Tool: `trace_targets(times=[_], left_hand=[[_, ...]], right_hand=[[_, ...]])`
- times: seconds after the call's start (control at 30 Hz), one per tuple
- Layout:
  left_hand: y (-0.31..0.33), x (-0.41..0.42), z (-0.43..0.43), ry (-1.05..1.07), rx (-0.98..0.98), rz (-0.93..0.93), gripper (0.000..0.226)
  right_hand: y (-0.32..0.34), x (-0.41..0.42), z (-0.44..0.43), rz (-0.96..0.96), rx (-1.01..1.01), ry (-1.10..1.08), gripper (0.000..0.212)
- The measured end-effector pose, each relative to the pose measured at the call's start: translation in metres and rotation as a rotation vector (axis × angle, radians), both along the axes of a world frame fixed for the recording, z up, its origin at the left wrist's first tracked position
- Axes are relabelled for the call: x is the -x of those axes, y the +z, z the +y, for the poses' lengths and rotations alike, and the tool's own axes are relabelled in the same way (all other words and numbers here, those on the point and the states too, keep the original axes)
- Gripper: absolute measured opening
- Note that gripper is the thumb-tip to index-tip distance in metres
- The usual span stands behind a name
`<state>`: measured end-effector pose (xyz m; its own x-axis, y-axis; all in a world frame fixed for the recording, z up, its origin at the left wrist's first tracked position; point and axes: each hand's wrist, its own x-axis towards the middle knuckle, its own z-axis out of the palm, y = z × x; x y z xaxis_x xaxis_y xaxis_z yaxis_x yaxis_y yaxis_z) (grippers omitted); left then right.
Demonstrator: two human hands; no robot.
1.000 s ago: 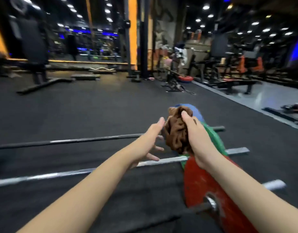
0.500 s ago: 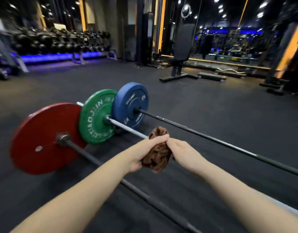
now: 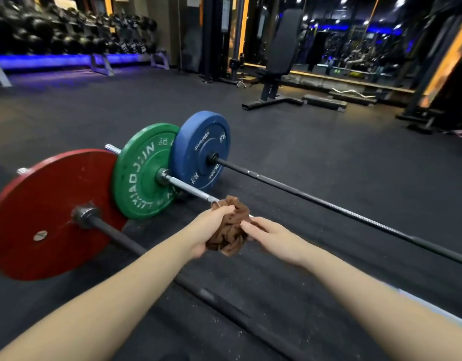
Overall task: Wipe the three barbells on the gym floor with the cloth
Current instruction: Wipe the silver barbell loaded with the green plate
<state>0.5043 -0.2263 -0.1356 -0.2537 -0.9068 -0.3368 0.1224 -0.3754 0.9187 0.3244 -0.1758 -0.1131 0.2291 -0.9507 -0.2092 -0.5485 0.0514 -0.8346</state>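
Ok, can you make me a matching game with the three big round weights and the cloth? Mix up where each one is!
Things:
1. red plate
2. green plate
3. blue plate
4. brown cloth

Places:
A. middle of the row, on the silver bar
B. bunched up, held between the left hand and the right hand
C. nearest the person
D. farthest away in the row

Pairs: 1-C, 2-A, 3-D, 4-B.
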Motion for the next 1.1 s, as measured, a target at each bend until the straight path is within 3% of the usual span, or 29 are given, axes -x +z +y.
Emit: trace_targets(times=[0.1,0.2,0.3,0.43,0.6,0.77,0.9,1.1], left_hand=[[0.042,0.025,-0.009,-0.154,0.085,-0.113,0.017],[0.078,0.067,-0.005,-0.270,0.121,-0.136,0.027],[0.090,0.121,0.007,-0.348,0.094,-0.098,0.028],[0.075,0.195,0.029,-0.398,0.071,-0.231,0.044],[0.069,0.267,0.064,-0.574,0.056,-0.278,0.038],[0.055,0.345,0.093,-0.605,0.096,-0.315,0.039],[0.035,0.403,0.107,-0.563,0.169,-0.322,0.033],[0.006,0.444,0.135,-0.576,0.177,-0.438,0.035]], right_hand=[[0.022,0.023,0.001,0.041,0.054,0.039,0.062],[0.036,0.051,0.005,0.072,0.171,-0.085,0.098],[0.041,0.091,0.019,0.088,0.307,-0.223,0.110],[0.034,0.152,0.057,0.119,0.314,-0.331,0.126],[0.016,0.225,0.106,0.075,0.324,-0.400,0.117],[-0.010,0.297,0.141,-0.037,0.304,-0.609,0.087],[-0.017,0.348,0.155,-0.018,0.280,-0.745,0.074],[-0.025,0.394,0.172,0.129,0.102,-0.719,0.070]])
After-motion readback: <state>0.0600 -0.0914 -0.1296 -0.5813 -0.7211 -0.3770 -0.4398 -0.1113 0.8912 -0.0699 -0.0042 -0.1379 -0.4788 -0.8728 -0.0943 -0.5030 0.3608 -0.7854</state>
